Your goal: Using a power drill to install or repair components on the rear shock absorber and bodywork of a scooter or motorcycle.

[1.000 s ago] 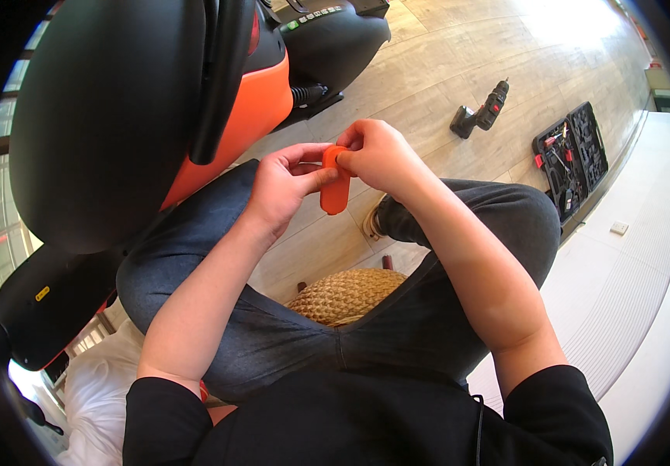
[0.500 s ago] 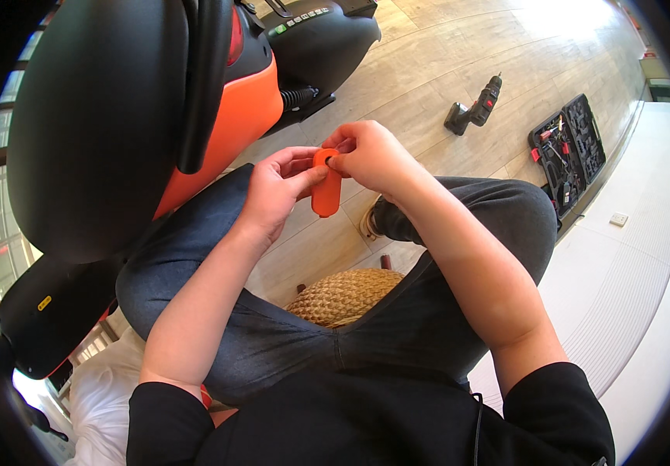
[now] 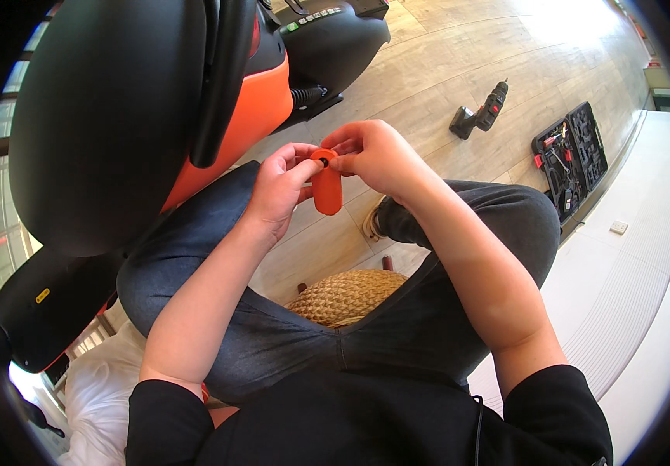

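An orange oblong piece (image 3: 326,190) with a dark round hole or fitting near its upper end is held above my lap between my two hands. My left hand (image 3: 281,186) grips it from the left, thumb near the dark spot at the top. From the right, my right hand (image 3: 374,159) pinches the same end with thumb and fingers. Some fingertips are hidden behind the piece. Close by on the left stands a large black and orange machine (image 3: 106,116).
A cordless drill (image 3: 475,116) stands on the wood floor beyond my hands. An open black tool case (image 3: 583,147) lies at the right, beside a white ledge (image 3: 622,279). I sit on a woven seat (image 3: 350,291), with a white bag (image 3: 98,404) at the lower left.
The orange piece has shifted slightly between my hands, and its dark spot shows more clearly at the top. Both hands still hold it; my thumbs have moved a little around that end.
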`<control>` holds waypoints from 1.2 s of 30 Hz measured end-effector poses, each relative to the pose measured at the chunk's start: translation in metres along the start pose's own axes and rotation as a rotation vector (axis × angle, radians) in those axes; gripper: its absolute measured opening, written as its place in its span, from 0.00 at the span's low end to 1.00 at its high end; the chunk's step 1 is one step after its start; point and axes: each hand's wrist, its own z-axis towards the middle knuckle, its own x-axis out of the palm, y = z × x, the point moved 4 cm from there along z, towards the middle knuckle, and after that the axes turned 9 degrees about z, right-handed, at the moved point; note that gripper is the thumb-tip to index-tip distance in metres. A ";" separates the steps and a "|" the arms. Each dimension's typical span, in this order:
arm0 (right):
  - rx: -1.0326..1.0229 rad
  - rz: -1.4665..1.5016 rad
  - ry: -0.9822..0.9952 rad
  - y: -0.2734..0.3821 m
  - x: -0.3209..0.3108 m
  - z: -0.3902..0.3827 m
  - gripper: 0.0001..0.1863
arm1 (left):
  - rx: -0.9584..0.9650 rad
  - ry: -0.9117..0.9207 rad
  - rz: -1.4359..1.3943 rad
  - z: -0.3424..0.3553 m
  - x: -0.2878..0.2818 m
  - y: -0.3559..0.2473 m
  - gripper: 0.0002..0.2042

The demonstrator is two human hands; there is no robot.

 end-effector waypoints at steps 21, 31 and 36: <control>0.151 0.317 -0.020 -0.006 0.005 0.002 0.11 | 0.027 0.070 0.013 -0.003 0.000 -0.014 0.17; 0.084 0.265 -0.045 -0.001 0.005 -0.001 0.14 | 0.061 -0.014 -0.034 -0.001 -0.004 -0.010 0.15; 0.130 0.477 -0.044 0.001 0.014 -0.003 0.14 | 0.148 -0.071 0.014 -0.007 -0.003 -0.017 0.14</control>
